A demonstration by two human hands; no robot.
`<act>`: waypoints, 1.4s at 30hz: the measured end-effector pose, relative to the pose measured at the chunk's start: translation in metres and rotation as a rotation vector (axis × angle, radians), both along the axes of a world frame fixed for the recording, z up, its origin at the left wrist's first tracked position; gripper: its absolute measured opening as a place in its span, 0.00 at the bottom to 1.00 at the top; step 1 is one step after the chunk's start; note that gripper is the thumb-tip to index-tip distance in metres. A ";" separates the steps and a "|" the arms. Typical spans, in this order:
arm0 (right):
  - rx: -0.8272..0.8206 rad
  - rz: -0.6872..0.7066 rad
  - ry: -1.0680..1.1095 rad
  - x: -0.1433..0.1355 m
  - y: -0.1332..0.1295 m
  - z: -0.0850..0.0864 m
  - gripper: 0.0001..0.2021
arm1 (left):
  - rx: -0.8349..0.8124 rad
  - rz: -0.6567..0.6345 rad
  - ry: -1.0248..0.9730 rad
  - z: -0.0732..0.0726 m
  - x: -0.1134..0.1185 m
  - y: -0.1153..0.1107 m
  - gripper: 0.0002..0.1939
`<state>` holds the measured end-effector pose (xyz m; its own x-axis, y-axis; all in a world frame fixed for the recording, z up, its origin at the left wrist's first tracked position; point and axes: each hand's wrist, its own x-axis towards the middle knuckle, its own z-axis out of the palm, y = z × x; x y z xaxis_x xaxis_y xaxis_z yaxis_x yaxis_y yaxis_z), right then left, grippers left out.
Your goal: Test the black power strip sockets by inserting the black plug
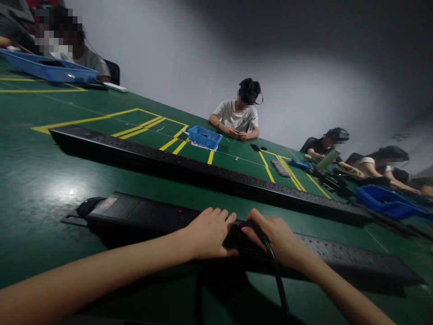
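A long black power strip (142, 216) with red lights or switches along its top lies across the green table in front of me. My left hand (211, 232) is wrapped over the strip near its middle, gripping it. Just to the right, my right hand (275, 237) is closed around a black plug (253, 227) at the strip's top face. From the plug a black cable (278, 275) runs down toward me. My fingers hide the plug's front, so I cannot tell how far it sits in a socket.
A second long power strip (189, 169) lies beyond the first. Farther off are a small blue basket (204, 137), a blue tray (50, 67) at left and a blue bin (385, 201) at right. Several people sit around the green table (111, 106), which has yellow tape lines.
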<state>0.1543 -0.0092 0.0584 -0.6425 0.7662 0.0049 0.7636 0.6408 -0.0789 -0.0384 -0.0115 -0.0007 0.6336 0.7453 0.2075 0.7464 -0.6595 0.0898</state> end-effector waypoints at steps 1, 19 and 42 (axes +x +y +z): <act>-0.026 0.016 -0.017 -0.001 0.002 0.002 0.05 | 0.006 -0.002 0.002 0.001 0.001 0.000 0.38; 0.132 -0.036 0.047 0.002 -0.012 -0.034 0.12 | -0.020 -0.014 -0.009 -0.001 0.002 0.000 0.38; -0.016 0.080 0.122 0.009 0.008 -0.043 0.09 | -0.192 -0.067 0.006 0.006 0.028 0.005 0.34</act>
